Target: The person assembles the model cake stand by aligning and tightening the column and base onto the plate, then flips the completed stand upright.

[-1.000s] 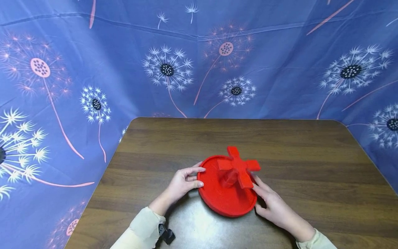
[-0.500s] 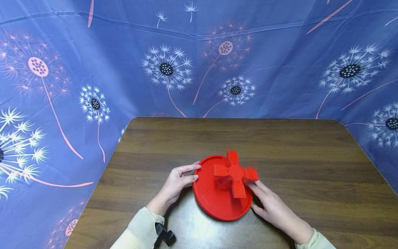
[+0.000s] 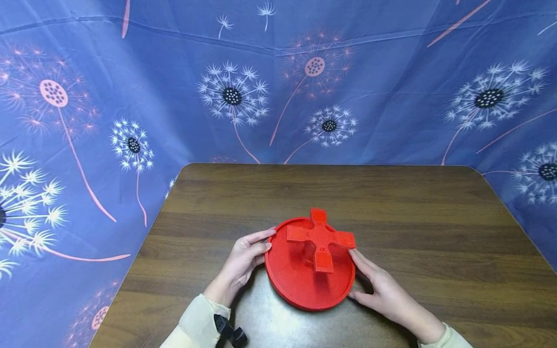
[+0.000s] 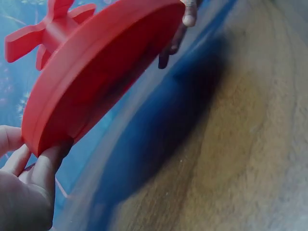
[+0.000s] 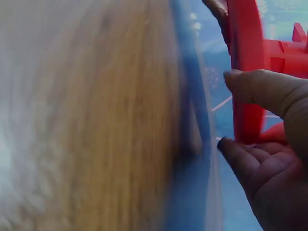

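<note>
A red round tray-like disc with a raised rim carries a central post topped by a four-armed cross. My left hand pinches the disc's left rim, several fingers tucked under its edge in the left wrist view. On the opposite side my right hand grips the rim between thumb and fingers, right beside one arm of the cross. From the left wrist the disc's underside shows as dark red, raised over its shadow on the wood. Most of the post is hidden beneath the cross in the head view.
The brown wooden table has rounded far corners and a glossy patch near the front. A blue cloth with dandelion prints hangs behind and beside it. A small black device is strapped at the left sleeve.
Both hands keep hold of the disc while it shifts left and slightly toward the person. The disc has tilted, bringing the cross from the right side to nearer the disc's middle.
</note>
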`<state>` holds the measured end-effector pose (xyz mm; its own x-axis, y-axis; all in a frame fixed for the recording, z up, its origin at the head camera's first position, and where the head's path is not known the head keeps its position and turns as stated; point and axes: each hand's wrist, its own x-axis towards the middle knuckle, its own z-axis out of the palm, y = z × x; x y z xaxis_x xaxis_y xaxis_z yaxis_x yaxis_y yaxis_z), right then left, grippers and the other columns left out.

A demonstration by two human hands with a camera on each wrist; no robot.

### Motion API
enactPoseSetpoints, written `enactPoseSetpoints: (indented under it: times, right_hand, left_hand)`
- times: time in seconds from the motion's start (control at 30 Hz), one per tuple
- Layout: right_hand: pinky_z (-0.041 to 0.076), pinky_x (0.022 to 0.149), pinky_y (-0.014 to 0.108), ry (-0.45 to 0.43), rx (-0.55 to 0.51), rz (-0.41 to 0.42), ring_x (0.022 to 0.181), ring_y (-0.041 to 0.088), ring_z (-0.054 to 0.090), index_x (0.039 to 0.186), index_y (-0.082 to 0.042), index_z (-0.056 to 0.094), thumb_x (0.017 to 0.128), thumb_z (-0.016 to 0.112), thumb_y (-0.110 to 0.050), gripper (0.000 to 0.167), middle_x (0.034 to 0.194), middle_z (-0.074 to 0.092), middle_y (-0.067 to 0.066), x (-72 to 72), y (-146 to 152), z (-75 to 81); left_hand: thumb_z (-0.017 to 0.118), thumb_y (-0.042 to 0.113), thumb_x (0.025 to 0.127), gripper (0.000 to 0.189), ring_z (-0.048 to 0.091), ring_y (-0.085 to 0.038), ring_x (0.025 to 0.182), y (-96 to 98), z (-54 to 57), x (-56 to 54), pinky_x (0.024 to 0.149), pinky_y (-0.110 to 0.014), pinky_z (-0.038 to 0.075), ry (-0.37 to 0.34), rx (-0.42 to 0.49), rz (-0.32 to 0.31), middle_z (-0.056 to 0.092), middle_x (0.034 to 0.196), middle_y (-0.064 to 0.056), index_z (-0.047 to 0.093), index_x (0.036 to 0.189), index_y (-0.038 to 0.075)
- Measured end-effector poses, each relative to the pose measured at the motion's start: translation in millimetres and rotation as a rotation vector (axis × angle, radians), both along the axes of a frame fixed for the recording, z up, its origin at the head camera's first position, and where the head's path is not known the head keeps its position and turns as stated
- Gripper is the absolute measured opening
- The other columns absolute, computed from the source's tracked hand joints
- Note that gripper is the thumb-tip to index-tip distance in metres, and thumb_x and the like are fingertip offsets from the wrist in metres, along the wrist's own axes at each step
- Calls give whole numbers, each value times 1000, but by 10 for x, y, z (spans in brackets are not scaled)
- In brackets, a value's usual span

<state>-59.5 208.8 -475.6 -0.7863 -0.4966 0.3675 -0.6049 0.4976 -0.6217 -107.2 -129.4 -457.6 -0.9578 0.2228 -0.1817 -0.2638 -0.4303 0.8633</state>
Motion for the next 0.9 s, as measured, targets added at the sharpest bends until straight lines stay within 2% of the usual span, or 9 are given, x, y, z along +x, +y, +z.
enactPoseSetpoints:
  times: [0.1,0.2,0.37,0.47,0.57,0.67,0.73,0.8,0.9]
  right_hand:
    - [24,105,6,5,-37,-13,137,-3,29,148,2,37,69,87,-9,94,150,38,18,-4,6,33]
    - [27,104,7,77,-70,-42,136,-2,34,144,4,42,69,88,-15,90,149,42,13,-22,7,62]
    - [35,102,11,190,-166,-61,132,5,44,137,7,51,81,76,-34,73,141,51,18,-52,10,120]
    - [41,98,13,183,-223,-70,129,7,48,134,8,54,84,69,-38,69,139,53,18,-54,11,180]
    - [43,95,12,198,-260,-109,125,4,51,131,8,57,85,66,-39,66,135,57,16,-62,3,248]
    - [45,91,11,239,-297,-158,117,2,57,127,7,60,87,65,-39,61,126,64,14,-92,-5,311]
    - [47,87,10,262,-318,-191,110,0,61,125,7,63,86,71,-29,54,119,67,13,-115,-5,344]
    - [48,85,10,260,-334,-228,106,-1,63,122,6,65,80,79,-12,48,115,69,10,-131,-4,376]
    - [47,85,9,240,-328,-309,104,-4,62,120,3,67,67,81,11,56,114,70,2,-134,-10,424]
  left_hand:
    - [54,-14,86,43,67,-10,87,6,27,17,73,-29,59,-10,34,23,54,138,-16,58,128,-10]
    - [52,-14,87,40,66,-9,83,21,67,33,72,-28,59,-18,73,25,59,133,-11,63,125,-5]
    - [53,-9,92,35,67,-10,86,28,166,67,74,-27,58,7,107,-8,69,114,-6,64,126,-2]
    - [53,-3,97,37,68,-11,91,12,205,94,78,-27,57,57,99,-32,71,110,-5,55,133,-7]
    - [50,3,100,43,68,-12,97,-6,214,121,83,-28,56,129,52,-74,69,115,-5,42,139,-14]
    - [46,8,103,47,66,-14,105,-17,212,143,89,-31,54,218,-19,-127,62,128,-16,34,140,-19]
    - [44,10,104,49,63,-15,111,-20,210,157,93,-33,52,277,-62,-160,52,136,-25,32,140,-20]
    - [43,11,104,50,60,-17,117,-15,213,174,96,-36,49,337,-90,-190,40,143,-32,31,140,-21]
    - [43,10,104,49,56,-18,122,2,214,197,100,-38,46,440,-139,-219,31,145,-36,31,139,-22]
